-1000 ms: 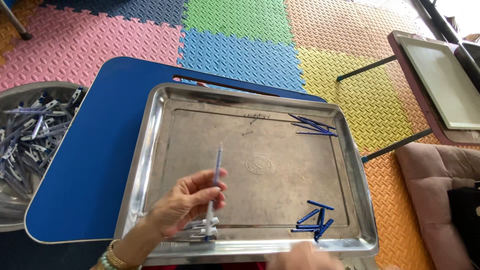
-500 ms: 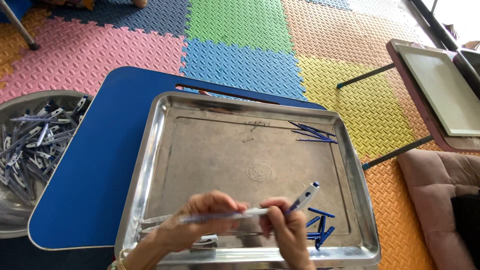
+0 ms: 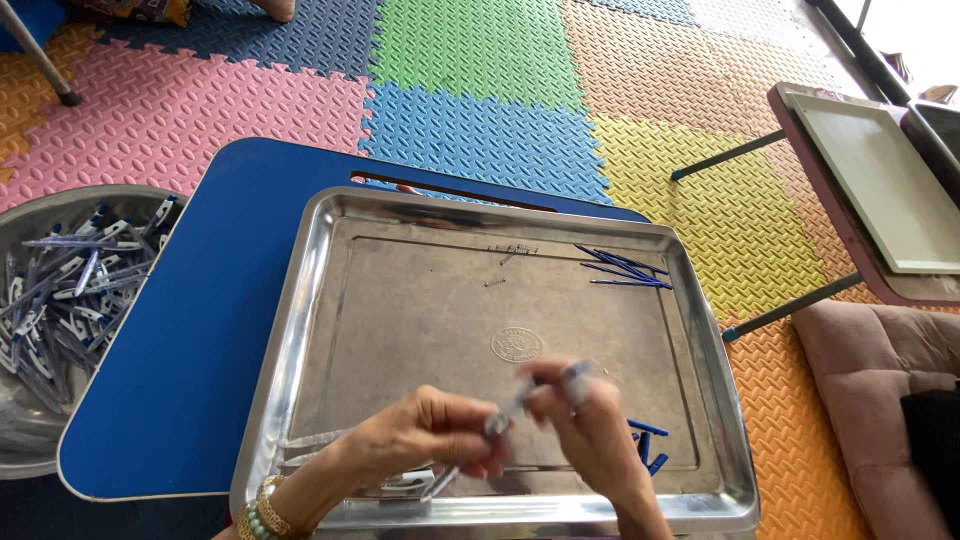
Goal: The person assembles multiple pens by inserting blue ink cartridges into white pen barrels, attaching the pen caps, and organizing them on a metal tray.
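Both hands meet low over a steel tray (image 3: 300,330): the left hand (image 3: 425,435) and right hand (image 3: 590,425) each pinch one end of a blurred, slim pen (image 3: 510,405), fingers curled shut around it, held slanted above the tray floor. Thin blue refills (image 3: 625,268) lie in the tray's far right corner, short blue caps (image 3: 645,445) just beside the right hand. The tray rests on a blue lap table (image 3: 200,330) over coloured foam floor mats (image 3: 480,130). A metal bowl (image 3: 40,210) of pen parts sits at left.
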